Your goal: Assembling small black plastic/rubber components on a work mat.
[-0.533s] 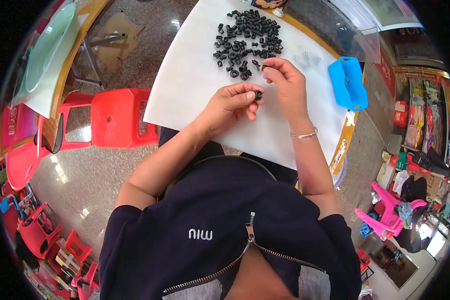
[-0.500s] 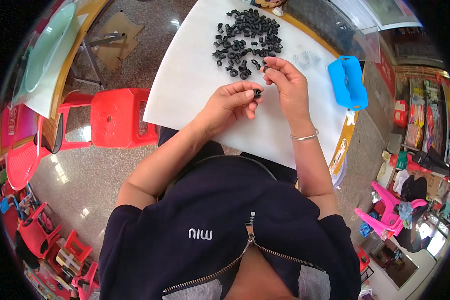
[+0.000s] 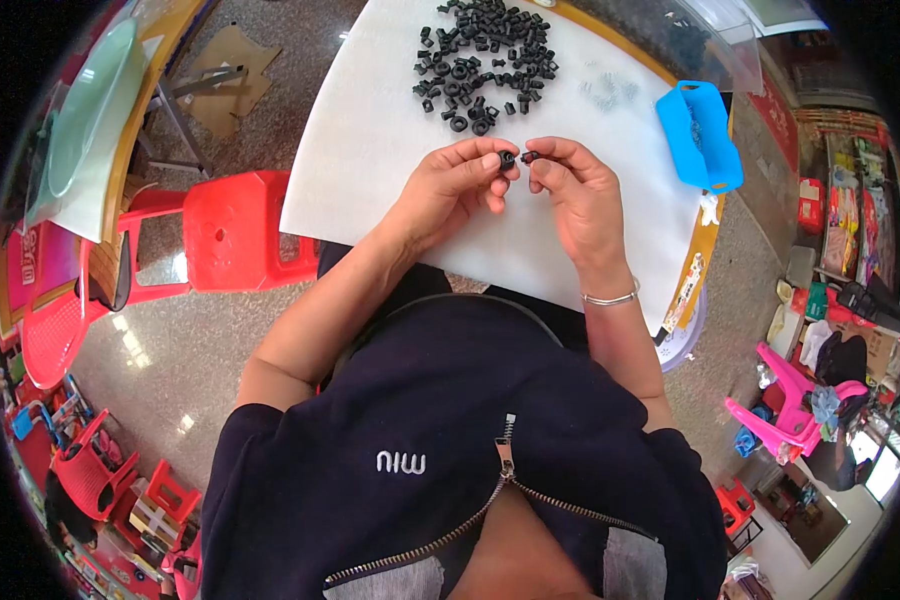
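Between the thumb and forefinger of my left hand point(image 3: 456, 186) sits a small black ring-shaped plastic part point(image 3: 507, 160), its round opening turned toward my other hand. My right hand point(image 3: 572, 190) pinches a smaller black plastic piece point(image 3: 529, 157), just right of that part; a narrow gap shows between the two. Both hands are over the near part of the white table top point(image 3: 360, 150). Beyond the fingertips lies a loose pile of small black plastic parts point(image 3: 490, 60), some of them rings and some short stubs.
A blue basket point(image 3: 698, 140) with small bits inside stands at the table's right edge. Left of the table is a red plastic stool point(image 3: 220, 235). A green oval tub point(image 3: 95, 110) rests on another table at far left. A pink stool point(image 3: 785, 405) is at right.
My right hand has come down and left with its small piece, closing in on the ring-shaped part in my left hand. The left hand has shifted slightly upward in view.
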{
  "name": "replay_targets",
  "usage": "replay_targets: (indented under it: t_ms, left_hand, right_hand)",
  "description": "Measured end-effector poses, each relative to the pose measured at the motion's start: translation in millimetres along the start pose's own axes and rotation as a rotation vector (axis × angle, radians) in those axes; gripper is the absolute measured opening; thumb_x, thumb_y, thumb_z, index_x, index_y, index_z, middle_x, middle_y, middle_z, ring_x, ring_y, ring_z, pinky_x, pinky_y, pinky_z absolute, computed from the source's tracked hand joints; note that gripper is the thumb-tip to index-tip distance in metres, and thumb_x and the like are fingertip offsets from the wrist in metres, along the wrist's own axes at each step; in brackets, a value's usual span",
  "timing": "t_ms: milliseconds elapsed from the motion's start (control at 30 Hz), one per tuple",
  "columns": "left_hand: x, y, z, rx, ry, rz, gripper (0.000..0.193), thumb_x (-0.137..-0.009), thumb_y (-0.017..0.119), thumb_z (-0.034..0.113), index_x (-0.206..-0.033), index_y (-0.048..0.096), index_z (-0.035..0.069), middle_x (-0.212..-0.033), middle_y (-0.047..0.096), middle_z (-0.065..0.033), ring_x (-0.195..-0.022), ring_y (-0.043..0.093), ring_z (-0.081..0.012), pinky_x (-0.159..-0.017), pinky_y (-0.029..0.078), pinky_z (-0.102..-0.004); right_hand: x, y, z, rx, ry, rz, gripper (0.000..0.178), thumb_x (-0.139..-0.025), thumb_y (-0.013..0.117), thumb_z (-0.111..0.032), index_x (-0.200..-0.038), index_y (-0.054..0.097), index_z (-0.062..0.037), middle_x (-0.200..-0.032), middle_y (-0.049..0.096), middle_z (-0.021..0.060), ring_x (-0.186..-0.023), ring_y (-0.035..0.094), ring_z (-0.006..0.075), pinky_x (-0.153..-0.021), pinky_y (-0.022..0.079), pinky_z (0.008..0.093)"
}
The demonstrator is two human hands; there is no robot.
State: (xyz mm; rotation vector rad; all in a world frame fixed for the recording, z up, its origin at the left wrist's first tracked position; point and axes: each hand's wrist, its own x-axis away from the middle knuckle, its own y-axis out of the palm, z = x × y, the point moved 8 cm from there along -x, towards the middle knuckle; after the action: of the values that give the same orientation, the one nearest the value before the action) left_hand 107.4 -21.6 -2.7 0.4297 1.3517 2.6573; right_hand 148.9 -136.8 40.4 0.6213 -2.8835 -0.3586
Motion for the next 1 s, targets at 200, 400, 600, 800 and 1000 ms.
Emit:
replay_targets:
  t_ms: [200,400,600,800,1000]
  left_hand:
    - [0,1,0,-0.012,-0.015,-0.005,0.027,-0.091,0.056,0.014,-0.113,0.054,-0.001,-0.093,0.061,-0.0092,-0.068,0.058,-0.0106,-0.062,0.05,-0.0223]
    - [-2,-3,-4,-0.014,-0.003,-0.025,0.026,-0.09,0.058,0.015,-0.111,0.057,0.0,-0.09,0.062,-0.0084,-0.066,0.058,-0.0113,-0.063,0.05,-0.0226]
    - [-1,-2,-3,-0.05,0.007,-0.029,0.026,-0.09,0.059,0.016,-0.111,0.058,0.001,-0.093,0.063,-0.009,-0.066,0.059,-0.0119,-0.065,0.05,-0.0239]
    - [-2,-2,-3,-0.06,0.014,-0.011,0.025,-0.089,0.059,0.014,-0.11,0.058,0.001,-0.093,0.065,-0.0102,-0.067,0.059,-0.0125,-0.064,0.05,-0.0243]
    - [-2,-3,-3,-0.112,0.055,0.002,0.021,-0.09,0.058,0.011,-0.108,0.058,-0.001,-0.09,0.064,-0.0098,-0.068,0.059,-0.0131,-0.064,0.051,-0.0258]
  right_hand:
    - [11,8,-27,0.371,-0.149,0.066,0.015,-0.083,0.061,0.001,-0.098,0.066,0.0007,-0.092,0.064,0.0033,-0.08,0.058,0.0092,-0.072,0.047,0.0219]
    - [13,18,-39,0.573,-0.321,0.032,0.016,-0.083,0.06,0.004,-0.097,0.067,-0.0007,-0.092,0.064,0.0067,-0.081,0.061,0.0106,-0.07,0.049,0.0229]
    - [15,26,-46,0.684,-0.39,0.023,0.018,-0.082,0.059,0.005,-0.097,0.067,-0.0019,-0.09,0.063,0.0081,-0.078,0.063,0.0142,-0.067,0.051,0.0249]
    - [17,30,-50,0.823,-0.504,0.006,0.021,-0.078,0.059,0.007,-0.096,0.066,-0.0028,-0.088,0.062,0.0092,-0.079,0.061,0.019,-0.066,0.051,0.0285]
    - [25,42,-56,1.037,-0.696,-0.07,0.023,-0.074,0.061,0.008,-0.095,0.063,-0.0012,-0.087,0.061,0.0106,-0.077,0.058,0.024,-0.064,0.049,0.0323]
